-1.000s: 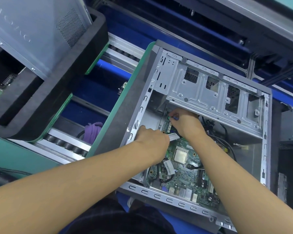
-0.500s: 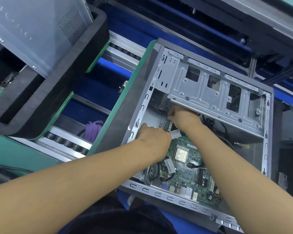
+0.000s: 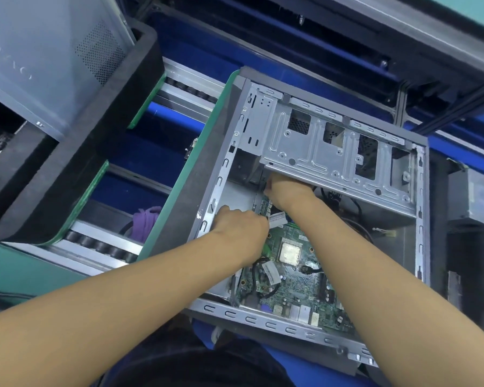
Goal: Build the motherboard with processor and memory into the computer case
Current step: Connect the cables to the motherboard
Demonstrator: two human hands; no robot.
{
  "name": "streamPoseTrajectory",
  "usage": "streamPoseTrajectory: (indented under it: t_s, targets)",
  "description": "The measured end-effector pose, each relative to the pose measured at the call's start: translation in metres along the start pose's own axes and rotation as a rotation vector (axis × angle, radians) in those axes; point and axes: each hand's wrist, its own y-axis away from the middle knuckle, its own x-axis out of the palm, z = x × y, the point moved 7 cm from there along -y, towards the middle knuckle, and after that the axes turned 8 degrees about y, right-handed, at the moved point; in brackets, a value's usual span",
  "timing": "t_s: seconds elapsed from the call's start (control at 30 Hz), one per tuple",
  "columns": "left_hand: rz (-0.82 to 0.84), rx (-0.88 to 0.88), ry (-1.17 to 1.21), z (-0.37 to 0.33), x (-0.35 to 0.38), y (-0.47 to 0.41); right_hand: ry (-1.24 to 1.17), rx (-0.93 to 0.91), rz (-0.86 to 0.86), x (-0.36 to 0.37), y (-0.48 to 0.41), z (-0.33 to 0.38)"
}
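The grey metal computer case point(image 3: 263, 323) lies open on its side, drive cage point(image 3: 319, 152) at the far end. Inside lies the green motherboard point(image 3: 291, 286) with its silver processor point(image 3: 289, 252) facing up. My left hand point(image 3: 241, 227) grips the board's left far corner with curled fingers, next to a white label point(image 3: 277, 219). At the board's far edge my right hand point(image 3: 288, 191) reaches in, its fingertips hidden below the drive cage. My forearms cover part of the board.
A second case point(image 3: 53, 65) stands in a black foam tray point(image 3: 95, 163) at upper left. Conveyor rollers point(image 3: 101, 247) and a purple cloth point(image 3: 146, 222) lie between the trays. Black cables point(image 3: 355, 208) run inside the case on the right. A grey box point(image 3: 472, 196) stands at the right.
Both hands have slid a little farther into the case. My right hand's fingers have gone under the drive cage's edge.
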Motion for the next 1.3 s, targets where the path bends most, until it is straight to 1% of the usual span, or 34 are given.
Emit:
streamPoseTrajectory:
  t_s: [0.1,0.17,0.27,0.33,0.37,0.47,0.6,0.67,0.77,0.83,0.93,1.03,1.07,1.13,1.17,1.2,1.23,1.3]
  targets:
    - [-0.018,0.004,0.0,-0.001,-0.002,0.001,0.11,-0.022,-0.028,-0.001,-0.001,0.006]
    - [-0.029,0.007,-0.005,-0.001,-0.002,0.002,0.133,-0.041,-0.038,-0.003,0.001,0.005]
    - [-0.022,0.007,-0.024,-0.001,0.0,0.004,0.023,-0.064,-0.037,-0.003,0.004,0.0]
    - [-0.022,0.006,-0.045,-0.002,0.003,0.004,-0.03,-0.043,-0.039,-0.002,0.005,-0.005]
    - [-0.027,0.005,-0.053,-0.002,0.003,0.004,-0.041,-0.024,-0.021,-0.002,0.004,-0.007]
    - [-0.054,-0.001,-0.075,0.0,0.004,0.002,-0.015,0.052,0.132,0.004,-0.002,-0.01]
    - [-0.092,-0.015,-0.109,0.004,0.003,0.0,0.015,0.064,0.128,0.002,-0.007,-0.006]
    - [-0.11,-0.015,-0.124,0.004,0.003,0.0,-0.019,0.077,0.145,0.005,-0.009,-0.005]
    - [-0.11,-0.005,-0.14,0.002,0.005,0.0,-0.087,0.104,0.227,0.011,-0.007,-0.006]
    - [-0.103,0.0,-0.14,0.001,0.006,0.0,-0.114,0.108,0.232,0.01,-0.004,-0.005]
    - [-0.117,0.025,-0.133,-0.002,0.005,0.001,-0.129,0.091,0.177,0.003,0.002,-0.003]
    - [-0.113,0.049,-0.083,-0.004,0.007,0.0,-0.132,0.047,0.047,0.0,0.012,-0.004]
    - [-0.11,0.055,-0.063,-0.005,0.008,0.0,-0.144,0.034,-0.024,0.001,0.02,-0.007]
    - [-0.107,0.068,-0.042,-0.005,0.008,-0.001,-0.208,-0.009,-0.229,0.003,0.043,-0.013]
    - [-0.108,0.076,-0.034,-0.005,0.007,-0.001,-0.244,-0.051,-0.324,0.002,0.056,-0.016]
    - [-0.112,0.082,-0.019,-0.004,0.005,-0.001,-0.284,-0.105,-0.376,0.004,0.071,-0.021]
    - [-0.116,0.086,0.012,-0.004,0.002,-0.002,-0.311,-0.169,-0.38,0.007,0.082,-0.026]
    - [-0.113,0.091,0.104,-0.003,-0.002,-0.004,-0.262,-0.282,-0.303,0.018,0.102,-0.037]
